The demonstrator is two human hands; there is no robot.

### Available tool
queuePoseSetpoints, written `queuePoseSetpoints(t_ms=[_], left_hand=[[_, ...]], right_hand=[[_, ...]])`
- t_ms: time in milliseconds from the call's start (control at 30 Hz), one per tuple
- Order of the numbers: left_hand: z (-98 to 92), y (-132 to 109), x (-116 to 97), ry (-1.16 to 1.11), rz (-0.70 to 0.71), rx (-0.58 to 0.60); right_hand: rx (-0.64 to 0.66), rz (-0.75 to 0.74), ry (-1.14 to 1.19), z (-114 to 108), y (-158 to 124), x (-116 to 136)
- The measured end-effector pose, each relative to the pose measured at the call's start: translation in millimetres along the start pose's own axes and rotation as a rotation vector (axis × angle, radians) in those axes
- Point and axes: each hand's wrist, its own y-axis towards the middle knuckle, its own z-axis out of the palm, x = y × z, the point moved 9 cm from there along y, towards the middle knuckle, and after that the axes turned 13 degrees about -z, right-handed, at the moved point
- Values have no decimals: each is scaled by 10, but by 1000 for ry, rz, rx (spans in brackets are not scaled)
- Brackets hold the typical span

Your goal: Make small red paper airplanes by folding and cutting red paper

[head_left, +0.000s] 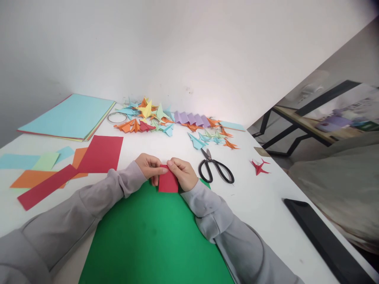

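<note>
A small piece of red paper is pinched between my two hands, above the far end of a large green sheet. My left hand grips its upper left edge, thumb on the front. At the upper right corner, my right hand holds the same paper, its thumb and fingers closed. Fingers behind the paper are partly hidden. Just right of my right hand, a pair of black-handled scissors lies on the table with its blades pointing away.
Several folded paper shapes lie along the wall, with a purple pleated strip among them. Coloured sheets and red cut paper are on the left. A red folded figure and a long black object lie right.
</note>
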Motion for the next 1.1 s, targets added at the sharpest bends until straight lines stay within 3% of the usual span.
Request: queuePoseSetpoints(t_ms=[167, 400, 633, 833, 1100], left_hand=[[36, 6, 8, 66, 5, 38], [83, -2, 16, 76, -2, 47], [83, 8, 36, 145, 7, 16], [80, 12, 19, 153, -26, 27], [97, 4, 15, 188, -47, 22]], right_hand=[[76, -17, -18, 69, -1, 29], [-119, -8, 18, -93, 10, -30], [-97, 19, 14, -65, 11, -29], [-251, 40, -14, -215, -8, -26], [-364, 46, -14, -345, -21, -75]])
